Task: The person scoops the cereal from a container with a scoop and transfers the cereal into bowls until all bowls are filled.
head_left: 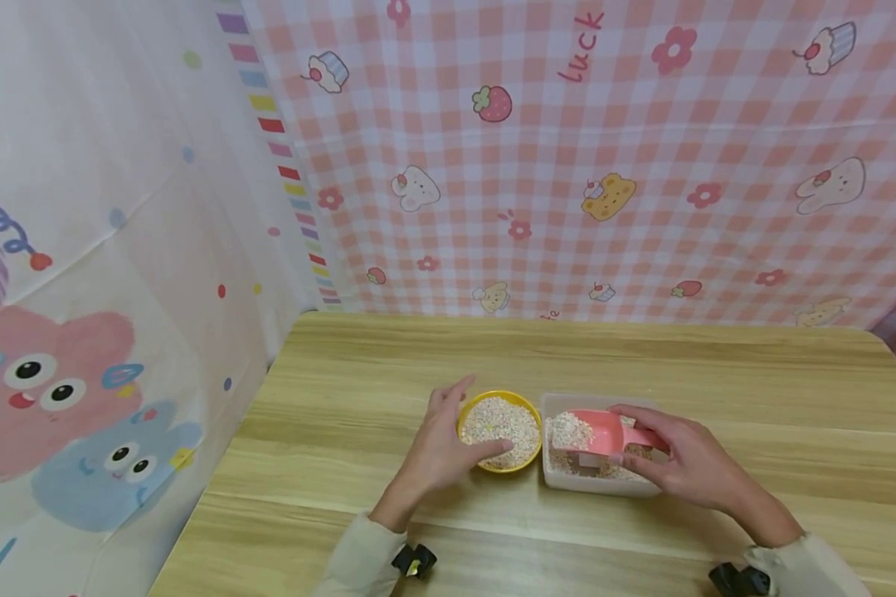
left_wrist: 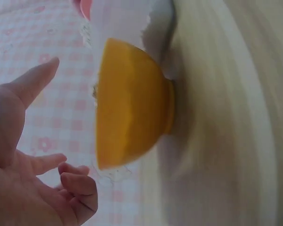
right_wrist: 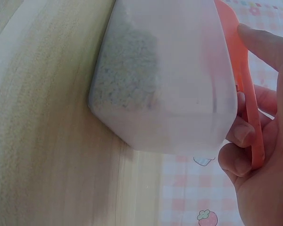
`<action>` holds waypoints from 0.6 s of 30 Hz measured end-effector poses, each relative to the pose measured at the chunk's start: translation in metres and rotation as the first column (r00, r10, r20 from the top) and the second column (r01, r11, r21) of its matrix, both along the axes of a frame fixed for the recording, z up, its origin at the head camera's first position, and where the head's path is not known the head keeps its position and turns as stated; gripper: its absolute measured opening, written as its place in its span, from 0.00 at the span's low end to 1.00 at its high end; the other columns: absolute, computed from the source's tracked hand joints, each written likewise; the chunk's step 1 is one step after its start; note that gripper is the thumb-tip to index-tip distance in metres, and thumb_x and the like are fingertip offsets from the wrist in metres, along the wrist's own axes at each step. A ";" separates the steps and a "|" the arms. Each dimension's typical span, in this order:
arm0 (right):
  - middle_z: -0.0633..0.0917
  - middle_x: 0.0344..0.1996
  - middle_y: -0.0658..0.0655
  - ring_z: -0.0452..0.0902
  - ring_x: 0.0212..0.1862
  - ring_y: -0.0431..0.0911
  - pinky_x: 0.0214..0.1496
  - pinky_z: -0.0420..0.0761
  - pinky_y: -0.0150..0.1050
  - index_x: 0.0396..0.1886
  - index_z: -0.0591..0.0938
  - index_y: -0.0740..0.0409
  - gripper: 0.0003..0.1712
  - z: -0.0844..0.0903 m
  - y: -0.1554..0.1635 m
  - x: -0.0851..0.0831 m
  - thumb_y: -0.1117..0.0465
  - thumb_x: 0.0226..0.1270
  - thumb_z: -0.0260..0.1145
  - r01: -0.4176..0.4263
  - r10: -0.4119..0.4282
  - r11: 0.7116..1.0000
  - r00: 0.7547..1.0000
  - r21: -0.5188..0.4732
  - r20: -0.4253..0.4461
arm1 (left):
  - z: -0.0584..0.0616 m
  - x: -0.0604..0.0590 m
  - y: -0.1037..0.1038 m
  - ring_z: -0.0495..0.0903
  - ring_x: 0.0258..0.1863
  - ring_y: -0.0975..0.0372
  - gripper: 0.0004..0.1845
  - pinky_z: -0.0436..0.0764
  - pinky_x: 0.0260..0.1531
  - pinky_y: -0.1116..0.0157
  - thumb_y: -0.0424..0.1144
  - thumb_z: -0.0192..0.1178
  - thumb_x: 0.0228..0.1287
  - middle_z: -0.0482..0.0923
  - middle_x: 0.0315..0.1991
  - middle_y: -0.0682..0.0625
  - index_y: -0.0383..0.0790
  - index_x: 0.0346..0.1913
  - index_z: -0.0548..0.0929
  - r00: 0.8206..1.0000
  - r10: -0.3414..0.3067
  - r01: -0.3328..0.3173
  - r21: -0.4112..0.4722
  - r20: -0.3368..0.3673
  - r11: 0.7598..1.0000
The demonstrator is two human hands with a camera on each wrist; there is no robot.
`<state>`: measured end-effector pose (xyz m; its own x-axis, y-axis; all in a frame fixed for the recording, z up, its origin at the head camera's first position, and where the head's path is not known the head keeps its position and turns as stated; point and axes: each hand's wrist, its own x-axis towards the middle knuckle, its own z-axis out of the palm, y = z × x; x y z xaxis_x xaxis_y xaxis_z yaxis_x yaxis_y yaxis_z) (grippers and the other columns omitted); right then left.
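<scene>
A yellow bowl (head_left: 502,469) full of pale grain flakes (head_left: 499,424) stands on the table, left of a translucent plastic box (head_left: 601,483). My left hand (head_left: 442,444) is spread at the bowl's left side, its thumb reaching over the flakes. In the left wrist view a gap shows between the thumb (left_wrist: 40,80) and the bowl wall (left_wrist: 129,106). My right hand (head_left: 690,460) grips the handle of a pink scoop (head_left: 603,431), held level over the box with a heap of flakes at its front. More flakes (right_wrist: 127,66) show through the box wall.
The wooden table (head_left: 328,431) ends at the back against a pink checked cloth (head_left: 448,240). A white printed cloth (head_left: 157,274) hangs along the left side. Bowl and box stand side by side, their rims close together.
</scene>
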<state>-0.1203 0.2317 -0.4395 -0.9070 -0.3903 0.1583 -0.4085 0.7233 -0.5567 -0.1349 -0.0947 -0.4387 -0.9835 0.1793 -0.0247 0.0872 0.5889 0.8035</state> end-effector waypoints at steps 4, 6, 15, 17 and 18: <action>0.84 0.53 0.55 0.77 0.45 0.42 0.45 0.80 0.46 0.64 0.77 0.51 0.33 0.002 -0.001 0.000 0.52 0.59 0.75 0.000 0.000 1.000 1.000 0.005 0.005 | -0.007 -0.001 -0.006 0.71 0.62 0.48 0.56 0.74 0.59 0.44 0.59 0.76 0.48 0.65 0.64 0.41 0.53 0.78 0.56 0.999 -0.027 0.028 -0.028 0.024 0.999; 0.84 0.54 0.55 0.77 0.46 0.43 0.46 0.80 0.47 0.65 0.77 0.51 0.33 0.003 0.000 0.000 0.53 0.59 0.75 0.000 0.000 1.000 1.000 0.006 0.010 | -0.009 -0.002 -0.008 0.71 0.62 0.48 0.58 0.73 0.60 0.45 0.59 0.76 0.47 0.65 0.63 0.41 0.53 0.78 0.55 0.998 -0.040 0.042 -0.045 0.047 0.998; 0.85 0.52 0.54 0.77 0.43 0.40 0.44 0.80 0.44 0.64 0.77 0.52 0.33 0.007 0.000 0.001 0.54 0.58 0.75 -0.005 0.005 1.000 1.000 0.013 -0.007 | -0.020 -0.004 -0.011 0.70 0.62 0.48 0.62 0.69 0.63 0.44 0.57 0.79 0.43 0.64 0.65 0.38 0.49 0.78 0.53 0.991 -0.108 0.110 -0.013 0.083 0.994; 0.85 0.51 0.54 0.77 0.42 0.39 0.43 0.80 0.43 0.64 0.77 0.52 0.33 0.007 0.001 0.001 0.53 0.59 0.75 -0.009 0.009 1.000 1.000 0.013 -0.010 | -0.022 -0.005 -0.011 0.69 0.63 0.47 0.64 0.68 0.64 0.43 0.56 0.80 0.42 0.64 0.65 0.38 0.48 0.79 0.52 0.988 -0.124 0.124 -0.002 0.088 0.992; 0.85 0.51 0.54 0.77 0.42 0.39 0.43 0.80 0.43 0.64 0.77 0.52 0.33 0.008 0.001 0.001 0.54 0.59 0.75 -0.012 0.012 1.000 1.000 0.010 -0.012 | -0.023 -0.006 -0.011 0.68 0.64 0.47 0.64 0.67 0.64 0.43 0.55 0.80 0.41 0.63 0.66 0.37 0.48 0.79 0.51 0.987 -0.132 0.132 0.002 0.090 0.991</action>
<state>-0.1197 0.2325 -0.4319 -0.9003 -0.4025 0.1657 -0.4238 0.7237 -0.5447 -0.1404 -0.1054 -0.4617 -0.9450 0.3069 -0.1127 0.0919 0.5801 0.8093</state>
